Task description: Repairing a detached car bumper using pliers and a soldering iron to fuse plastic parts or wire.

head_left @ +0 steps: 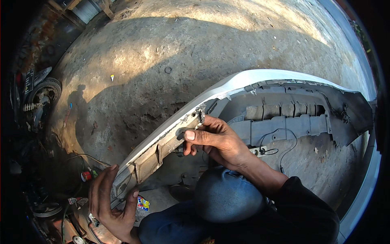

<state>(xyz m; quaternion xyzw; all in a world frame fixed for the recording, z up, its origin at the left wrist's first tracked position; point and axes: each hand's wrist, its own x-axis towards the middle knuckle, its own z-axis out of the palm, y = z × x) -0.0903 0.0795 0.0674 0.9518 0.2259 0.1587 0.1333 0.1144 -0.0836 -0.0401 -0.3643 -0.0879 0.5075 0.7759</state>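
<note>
A white car bumper (pixel 254 75) curves across the view with its rough grey inner side toward me. My left hand (pixel 111 207) grips its near left end, fingers over the outer edge and thumb on the inner side. Farther along the same end, my right hand (pixel 217 140) is closed on the bumper's pale inner flange (pixel 148 160), thumb pressed on top by a dark grey patch and fingers curled beneath. Broken, ragged material (pixel 199 113) shows at the flange's far end. What the right fingertips touch underneath is partly hidden.
The bumper's slotted grille part (pixel 284 110) and a thin black cable (pixel 293 140) lie on the right. My knee (pixel 229 195) is below my right hand. A motorcycle wheel (pixel 44 92) stands at the left, with a red tape roll (pixel 86 176) and a colourful packet (pixel 143 203) nearer me.
</note>
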